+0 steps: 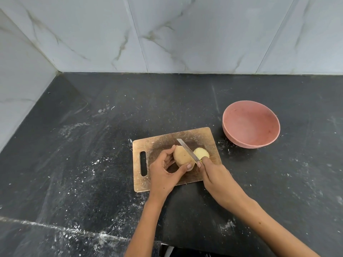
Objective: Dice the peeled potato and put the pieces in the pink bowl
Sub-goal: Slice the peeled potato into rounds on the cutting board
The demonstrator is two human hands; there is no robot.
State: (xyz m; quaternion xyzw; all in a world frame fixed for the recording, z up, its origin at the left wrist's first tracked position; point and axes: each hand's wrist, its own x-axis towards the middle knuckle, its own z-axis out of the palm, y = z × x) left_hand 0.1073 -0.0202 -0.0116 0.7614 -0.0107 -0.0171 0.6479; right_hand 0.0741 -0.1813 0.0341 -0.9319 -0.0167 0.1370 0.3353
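A peeled potato [182,157] lies on the wooden cutting board [159,143]. My left hand [164,175] grips its larger part between fingers and thumb. A cut slice [202,153] with a pale yellow face lies just right of it. My right hand [213,175] holds a knife [187,149] by the handle; the blade slants down between the potato and the slice. The pink bowl [251,124] stands empty on the counter, to the right of and beyond the board.
The black stone counter [92,145] carries white dust and smears. Marble-look wall tiles [167,34] close off the back and the left side. The counter's front edge runs along the bottom left.
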